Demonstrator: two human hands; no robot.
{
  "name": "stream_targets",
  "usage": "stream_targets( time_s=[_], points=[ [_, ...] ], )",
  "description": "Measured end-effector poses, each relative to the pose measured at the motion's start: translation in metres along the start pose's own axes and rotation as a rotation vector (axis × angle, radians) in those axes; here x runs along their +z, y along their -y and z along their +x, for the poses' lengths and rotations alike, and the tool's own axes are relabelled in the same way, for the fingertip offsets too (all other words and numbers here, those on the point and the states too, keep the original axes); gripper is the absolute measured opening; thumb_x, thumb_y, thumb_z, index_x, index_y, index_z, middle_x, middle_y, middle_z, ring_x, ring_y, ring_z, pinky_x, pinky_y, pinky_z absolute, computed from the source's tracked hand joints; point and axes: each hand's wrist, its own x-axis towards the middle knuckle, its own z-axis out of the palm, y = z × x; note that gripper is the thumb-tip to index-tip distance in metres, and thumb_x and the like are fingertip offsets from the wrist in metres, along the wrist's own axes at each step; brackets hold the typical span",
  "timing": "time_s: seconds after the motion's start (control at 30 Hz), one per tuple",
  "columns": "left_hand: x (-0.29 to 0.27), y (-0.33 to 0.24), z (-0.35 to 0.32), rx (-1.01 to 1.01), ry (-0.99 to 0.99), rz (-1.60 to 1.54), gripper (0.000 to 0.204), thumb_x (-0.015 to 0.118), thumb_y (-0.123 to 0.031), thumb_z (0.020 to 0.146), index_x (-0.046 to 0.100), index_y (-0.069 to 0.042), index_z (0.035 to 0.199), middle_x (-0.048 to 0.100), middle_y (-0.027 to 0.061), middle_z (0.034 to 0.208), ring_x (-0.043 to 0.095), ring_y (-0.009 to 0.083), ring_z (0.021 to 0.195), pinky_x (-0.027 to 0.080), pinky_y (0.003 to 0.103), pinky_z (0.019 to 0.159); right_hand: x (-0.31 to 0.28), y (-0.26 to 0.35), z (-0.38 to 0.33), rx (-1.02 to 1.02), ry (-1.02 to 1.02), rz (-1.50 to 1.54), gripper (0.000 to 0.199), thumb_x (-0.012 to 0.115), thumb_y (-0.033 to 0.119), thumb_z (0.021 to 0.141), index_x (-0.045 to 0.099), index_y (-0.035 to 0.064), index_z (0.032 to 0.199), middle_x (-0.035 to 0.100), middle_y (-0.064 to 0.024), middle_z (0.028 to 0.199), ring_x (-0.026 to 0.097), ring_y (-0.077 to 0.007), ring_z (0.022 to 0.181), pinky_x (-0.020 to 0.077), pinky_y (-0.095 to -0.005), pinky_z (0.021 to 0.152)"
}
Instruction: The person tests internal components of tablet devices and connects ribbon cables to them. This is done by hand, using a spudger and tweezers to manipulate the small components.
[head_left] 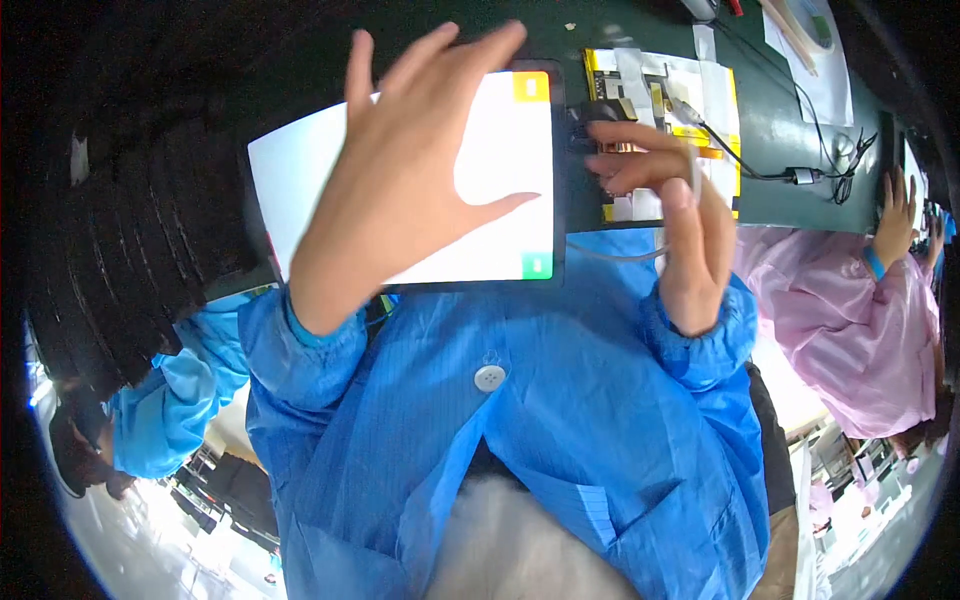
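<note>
Two hands: left hand (pixel 400 170) splayed over tablet (pixel 500 160).

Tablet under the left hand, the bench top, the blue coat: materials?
Tablet: glossy glass front, judging by the smooth lit white screen in a dark bezel; the back is hidden. Bench top: dark green matte mat, probably rubber or vinyl, no glare. Blue coat: thin woven synthetic with a faint grid weave, elastic cuffs and a pale plastic-looking button.
</note>
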Motion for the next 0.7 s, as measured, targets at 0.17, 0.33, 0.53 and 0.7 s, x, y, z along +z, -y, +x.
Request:
stream_targets(
  time_s=[0.17,0.33,0.53,0.7],
  points=[
    [0.023,-0.016,-0.023,0.029,-0.043,-0.065,0.119,0.085,-0.032,0.047,0.022,-0.015,0.147,0.024,0.0161,0.149,0.017,0.0344,0.14,0.003,0.058,0.11,-0.036,0.018,0.006,-0.209,-0.218,0.032,0.025,0.049,0.021,0.092,0.053,-0.0022,0.101,0.061,-0.0161,0.083,0.054,-0.014,0.058,0.0434,-0.0237,0.052],
    [0.008,0.02,-0.056,-0.044,-0.226,-0.037,0.109,0.078,-0.038,0.06,0.019,-0.011,0.147,0.02,0.0147,0.151,0.016,0.036,0.14,0.007,0.054,0.111,-0.051,0.036,0.007,-0.213,-0.271,-0.079,0.029,0.041,0.024,0.099,0.056,-0.0001,0.094,0.058,-0.0062,0.065,0.045,-0.0071,0.044,0.0329,-0.0213,0.039],
    [0.009,0.072,-0.104,-0.375,-0.464,-0.134,0.08,0.066,-0.037,0.082,0.026,-0.008,0.144,0.027,0.0178,0.147,0.026,0.0338,0.137,0.016,0.046,0.113,-0.027,0.007,0.008,-0.428,0.153,-1.002,0.023,0.073,0.01,0.073,0.063,0.0043,0.093,0.059,-0.0075,0.073,0.057,-0.0237,0.057,0.0439,-0.0328,0.05],
    [0.034,0.085,-0.123,-0.516,-0.55,-0.283,0.066,0.059,-0.024,0.087,0.03,-0.004,0.142,0.035,0.0188,0.143,0.032,0.0299,0.134,0.021,0.041,0.112,-0.031,-0.001,0.011,-0.513,0.194,-1.12,0.022,0.072,0.008,0.067,0.062,0.0038,0.086,0.055,-0.0081,0.082,0.058,-0.0244,0.072,0.0466,-0.0356,0.06]
  ],
)
